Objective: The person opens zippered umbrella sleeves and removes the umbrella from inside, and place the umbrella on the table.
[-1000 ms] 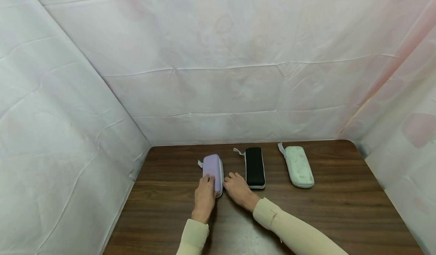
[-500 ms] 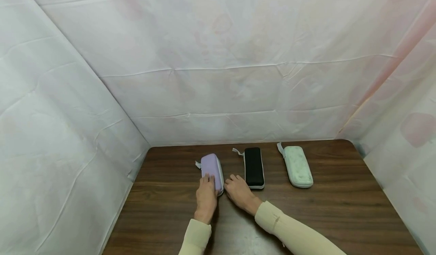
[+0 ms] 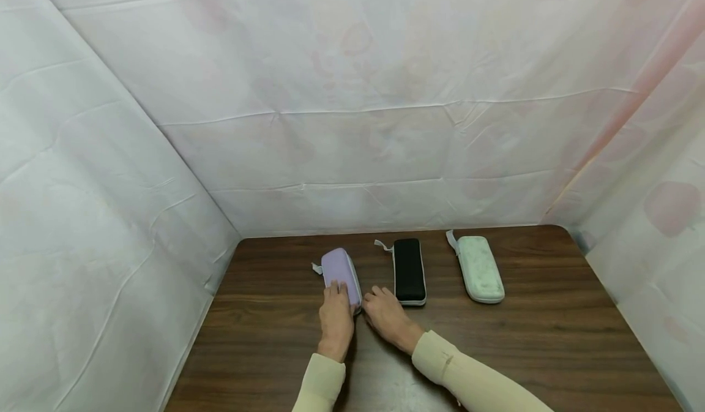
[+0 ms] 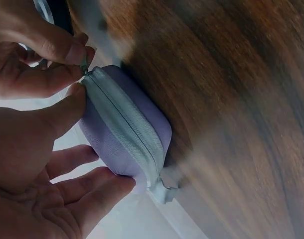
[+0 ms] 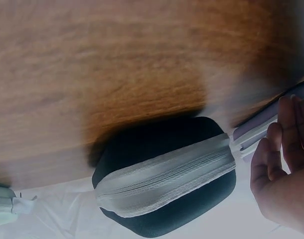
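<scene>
Lilac zippered case (image 3: 340, 268) | worktop (image 3: 259, 338), left of black zippered case (image 3: 409, 270) | left hand (image 3: 336, 319) grips it, right hand (image 3: 387, 315) pinches its zip pull (image 4: 84, 65) | likely light, semi-rigid; best held by its sides

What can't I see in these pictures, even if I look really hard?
Any view: what, if anything, is inside the purple case, black case and pale green case; their covers hide it.
Head view: part of the purple case's near end, behind the left hand.
Left wrist view: most of the zip pull, covered by the right hand.
Right wrist view: the rest of the pale green case, cut off by the left edge.
</scene>
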A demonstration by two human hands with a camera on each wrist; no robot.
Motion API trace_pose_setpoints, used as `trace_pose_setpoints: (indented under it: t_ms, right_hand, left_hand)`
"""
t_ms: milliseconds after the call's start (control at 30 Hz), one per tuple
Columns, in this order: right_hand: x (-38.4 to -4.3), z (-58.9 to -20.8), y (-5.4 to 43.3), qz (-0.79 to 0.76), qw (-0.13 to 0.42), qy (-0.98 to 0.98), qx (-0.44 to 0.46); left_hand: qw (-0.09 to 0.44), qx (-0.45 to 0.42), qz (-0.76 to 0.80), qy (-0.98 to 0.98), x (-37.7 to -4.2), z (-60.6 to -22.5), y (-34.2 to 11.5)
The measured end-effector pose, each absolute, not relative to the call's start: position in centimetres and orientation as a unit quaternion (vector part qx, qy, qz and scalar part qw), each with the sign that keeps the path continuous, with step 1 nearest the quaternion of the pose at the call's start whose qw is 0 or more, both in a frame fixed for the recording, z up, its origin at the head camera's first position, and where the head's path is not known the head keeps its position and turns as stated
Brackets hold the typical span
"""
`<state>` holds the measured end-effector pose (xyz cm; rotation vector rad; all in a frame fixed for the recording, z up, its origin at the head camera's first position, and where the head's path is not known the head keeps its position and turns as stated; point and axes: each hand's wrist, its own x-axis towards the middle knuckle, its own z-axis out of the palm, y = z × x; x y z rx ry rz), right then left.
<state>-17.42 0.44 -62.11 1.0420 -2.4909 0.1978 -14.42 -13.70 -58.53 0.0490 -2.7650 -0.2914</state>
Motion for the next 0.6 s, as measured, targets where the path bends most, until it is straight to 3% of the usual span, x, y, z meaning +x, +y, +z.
trace_pose_setpoints:
  t_ms: [367, 600]
  right_hand:
    - [-17.07, -62.50, 0.38, 0.089, 0.228, -0.897, 0.367]
    - [-17.03, -62.42, 0.50, 0.094, 0.220, -0.904, 0.355]
  left_hand:
    - [0.183, 0.030, -0.072, -0.980, -14.66, -58.93, -13.03]
    - [0.225, -0.002, -0.031, -0.974, -14.77, -58.98, -13.42]
